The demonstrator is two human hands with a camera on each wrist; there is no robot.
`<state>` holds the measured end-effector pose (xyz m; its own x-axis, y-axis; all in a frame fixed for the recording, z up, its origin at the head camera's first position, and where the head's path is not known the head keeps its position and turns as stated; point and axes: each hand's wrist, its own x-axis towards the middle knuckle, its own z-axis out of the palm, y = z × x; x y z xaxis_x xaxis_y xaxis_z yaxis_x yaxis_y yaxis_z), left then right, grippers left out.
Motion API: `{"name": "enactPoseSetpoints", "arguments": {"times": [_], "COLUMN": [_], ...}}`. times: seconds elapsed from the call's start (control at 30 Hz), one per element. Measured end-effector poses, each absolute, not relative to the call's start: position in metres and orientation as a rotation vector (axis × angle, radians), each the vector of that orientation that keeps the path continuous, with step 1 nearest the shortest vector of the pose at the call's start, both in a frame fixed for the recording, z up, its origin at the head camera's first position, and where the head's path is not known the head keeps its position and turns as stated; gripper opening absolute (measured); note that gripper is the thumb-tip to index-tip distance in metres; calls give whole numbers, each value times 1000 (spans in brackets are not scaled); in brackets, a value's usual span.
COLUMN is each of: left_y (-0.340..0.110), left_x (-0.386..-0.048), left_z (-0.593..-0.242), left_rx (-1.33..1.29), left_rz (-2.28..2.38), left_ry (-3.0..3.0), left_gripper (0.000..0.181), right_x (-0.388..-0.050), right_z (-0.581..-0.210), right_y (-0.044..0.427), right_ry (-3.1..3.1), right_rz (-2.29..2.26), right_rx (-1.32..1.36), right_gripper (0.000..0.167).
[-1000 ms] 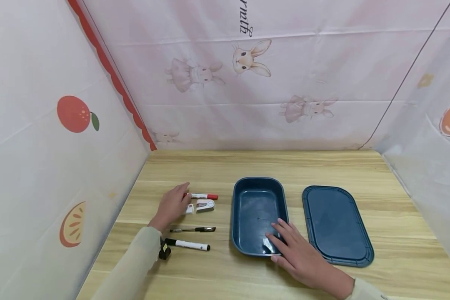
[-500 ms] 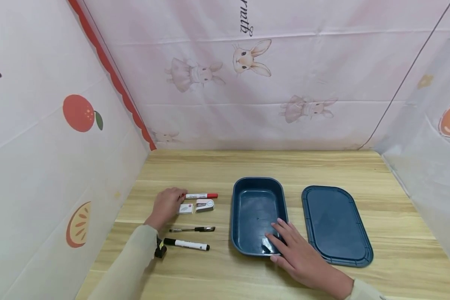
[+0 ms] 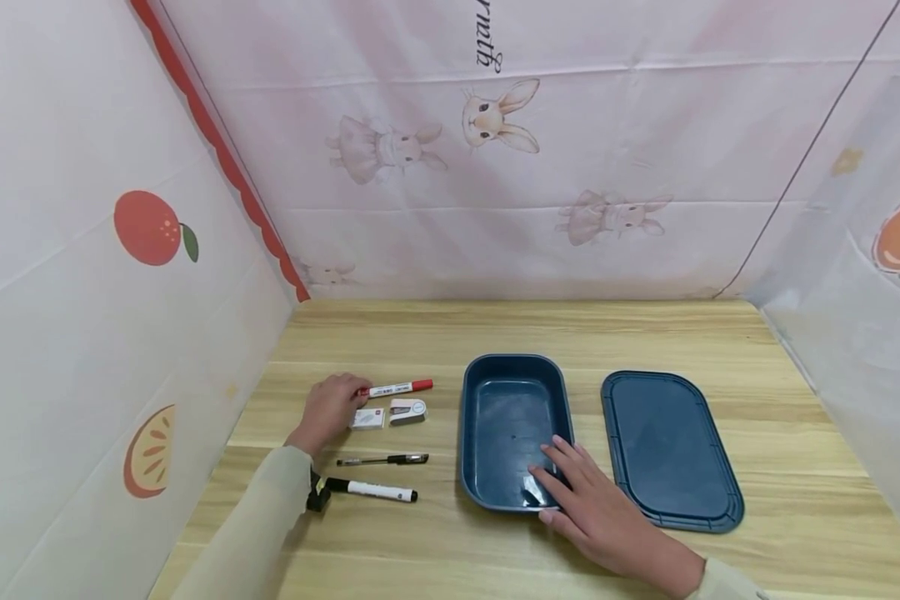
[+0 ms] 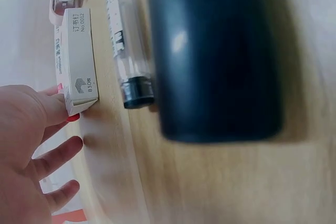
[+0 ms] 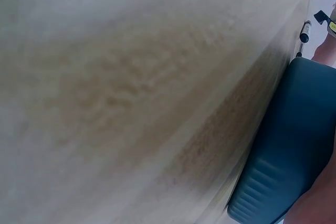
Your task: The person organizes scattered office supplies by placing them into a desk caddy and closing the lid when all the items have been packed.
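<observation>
My left hand (image 3: pixel 332 408) pinches the left end of a red-and-white marker (image 3: pixel 393 389), whose red cap points right and is tilted slightly upward. In the left wrist view, thumb and forefinger meet beside a white staples box (image 4: pixel 81 56); only a bit of the marker's red end (image 4: pixel 73 117) shows there. Just right of that box lies a small stapler (image 3: pixel 407 410). My right hand (image 3: pixel 596 512) rests over the near right corner of a dark blue box (image 3: pixel 465 450), fingers spread and fairly straight inside the rim, thumb at the near edge.
Nearer me lie a black pen (image 3: pixel 382 459) and a white marker with black ends (image 3: pixel 375 490), beneath my left forearm's side. A flat blue lid (image 3: pixel 671 446) lies right of the box. Cloth walls (image 3: pixel 450 167) close off the table's back and sides.
My left hand has drawn back to the left and taken hold of the red marker's end. The marker's red cap has risen slightly. My right hand stays on the box.
</observation>
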<state>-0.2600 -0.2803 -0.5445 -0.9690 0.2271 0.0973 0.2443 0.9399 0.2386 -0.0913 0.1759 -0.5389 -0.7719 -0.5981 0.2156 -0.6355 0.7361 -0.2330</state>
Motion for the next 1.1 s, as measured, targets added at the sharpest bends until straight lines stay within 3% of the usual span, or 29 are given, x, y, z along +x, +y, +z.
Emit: {"name": "enactPoseSetpoints", "arguments": {"times": [1.1], "left_y": [-272], "left_x": [-254], "left_z": [-524], "left_rx": [-437], "left_rz": [-518], "left_ry": [-2856], "left_gripper": [21], "right_x": [-93], "right_z": [-546], "right_y": [176], "right_ry": [-2719], "right_rz": [429], "right_rx": [1014], "right_gripper": [51]}}
